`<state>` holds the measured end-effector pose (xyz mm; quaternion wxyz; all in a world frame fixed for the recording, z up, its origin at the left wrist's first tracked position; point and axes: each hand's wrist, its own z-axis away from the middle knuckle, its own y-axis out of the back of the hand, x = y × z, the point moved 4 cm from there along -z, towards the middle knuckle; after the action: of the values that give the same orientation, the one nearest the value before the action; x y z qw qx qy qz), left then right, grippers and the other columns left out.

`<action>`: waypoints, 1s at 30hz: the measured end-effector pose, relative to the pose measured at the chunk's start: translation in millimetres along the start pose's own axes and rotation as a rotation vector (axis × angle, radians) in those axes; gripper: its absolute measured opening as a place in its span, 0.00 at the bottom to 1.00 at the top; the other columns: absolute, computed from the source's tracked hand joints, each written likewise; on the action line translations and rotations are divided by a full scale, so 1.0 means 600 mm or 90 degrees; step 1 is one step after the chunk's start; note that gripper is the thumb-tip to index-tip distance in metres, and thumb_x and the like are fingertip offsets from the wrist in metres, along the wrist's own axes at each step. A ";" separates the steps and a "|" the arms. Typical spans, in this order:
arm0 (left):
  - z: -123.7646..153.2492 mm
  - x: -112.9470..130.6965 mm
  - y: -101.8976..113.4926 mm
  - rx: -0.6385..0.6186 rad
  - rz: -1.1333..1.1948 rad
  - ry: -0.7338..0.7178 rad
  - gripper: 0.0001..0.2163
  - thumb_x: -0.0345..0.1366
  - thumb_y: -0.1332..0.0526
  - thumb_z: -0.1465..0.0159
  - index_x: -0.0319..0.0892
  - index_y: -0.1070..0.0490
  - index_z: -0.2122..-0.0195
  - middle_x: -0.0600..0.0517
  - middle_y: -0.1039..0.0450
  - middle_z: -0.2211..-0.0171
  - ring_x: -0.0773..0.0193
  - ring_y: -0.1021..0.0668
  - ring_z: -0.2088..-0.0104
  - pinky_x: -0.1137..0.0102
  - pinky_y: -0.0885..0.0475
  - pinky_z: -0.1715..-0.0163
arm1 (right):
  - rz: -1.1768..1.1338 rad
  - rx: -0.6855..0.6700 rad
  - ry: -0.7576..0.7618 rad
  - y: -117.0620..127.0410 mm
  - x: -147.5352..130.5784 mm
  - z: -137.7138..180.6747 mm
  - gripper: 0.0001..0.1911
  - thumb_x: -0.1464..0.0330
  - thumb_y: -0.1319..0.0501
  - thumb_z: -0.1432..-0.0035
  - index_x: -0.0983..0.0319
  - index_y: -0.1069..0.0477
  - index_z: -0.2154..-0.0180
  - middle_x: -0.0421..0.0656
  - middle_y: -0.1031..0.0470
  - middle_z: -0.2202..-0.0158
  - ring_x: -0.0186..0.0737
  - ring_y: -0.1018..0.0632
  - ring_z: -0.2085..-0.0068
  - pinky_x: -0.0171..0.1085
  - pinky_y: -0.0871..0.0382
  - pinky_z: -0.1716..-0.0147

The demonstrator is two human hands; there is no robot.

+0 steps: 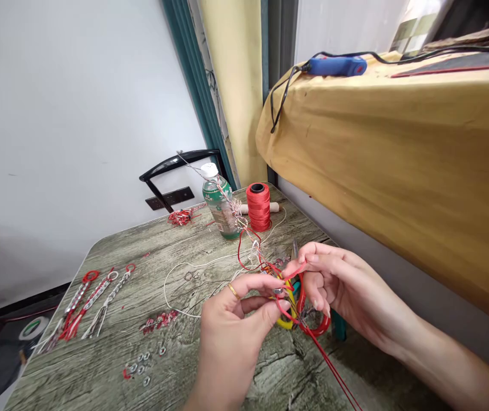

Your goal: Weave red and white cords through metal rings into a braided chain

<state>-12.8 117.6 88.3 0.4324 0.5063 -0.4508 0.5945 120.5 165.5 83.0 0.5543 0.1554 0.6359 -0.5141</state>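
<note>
My left hand (236, 330), with a gold ring on one finger, pinches red cord (332, 365) between thumb and forefinger. A small metal nut (278, 291) sits on the cord at those fingertips. My right hand (349, 288) is just to the right, its thumb and forefinger closed on another stretch of the same cord. Long red strands trail down toward the lower right edge. Behind and beneath the fingers lie tools with yellow handles (285, 324) and red handles (323, 326), partly hidden by both hands.
A green-labelled bottle (222, 208) and a red thread spool (258, 206) stand at the back. Several finished braided pieces (107, 285) lie left; loose nuts (141, 365) and red bits (161, 321) lie nearer. A blue tool (336, 66) with a black cable rests on the yellow cloth.
</note>
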 end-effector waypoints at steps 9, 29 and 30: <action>0.022 0.011 0.011 -0.024 -0.218 -0.341 0.11 0.26 0.39 0.46 0.50 0.23 0.67 0.50 0.29 0.68 0.63 0.28 0.69 0.69 0.31 0.70 | -0.060 0.019 -0.007 0.013 0.008 0.004 0.06 0.69 0.45 0.43 0.65 0.35 0.69 0.44 0.25 0.65 0.23 0.32 0.81 0.23 0.37 0.82; 0.048 -0.014 0.042 -0.218 -0.345 -0.437 0.22 0.24 0.42 0.47 0.59 0.29 0.56 0.51 0.26 0.75 0.64 0.30 0.76 0.69 0.35 0.77 | -0.034 0.338 0.230 0.147 -0.032 -0.021 0.06 0.71 0.44 0.46 0.61 0.30 0.73 0.42 0.24 0.66 0.37 0.26 0.55 0.34 0.33 0.52; 0.050 -0.018 0.042 -0.251 -0.333 -0.423 0.20 0.26 0.42 0.46 0.59 0.29 0.56 0.51 0.26 0.76 0.63 0.30 0.77 0.69 0.35 0.77 | -0.022 0.339 0.252 0.146 -0.035 -0.021 0.06 0.71 0.44 0.46 0.61 0.30 0.74 0.42 0.25 0.66 0.36 0.26 0.55 0.35 0.34 0.51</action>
<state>-29.9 81.9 77.8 0.4880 0.6739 -0.5267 0.1740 188.0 220.9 56.9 0.3511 0.3812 0.5773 -0.6310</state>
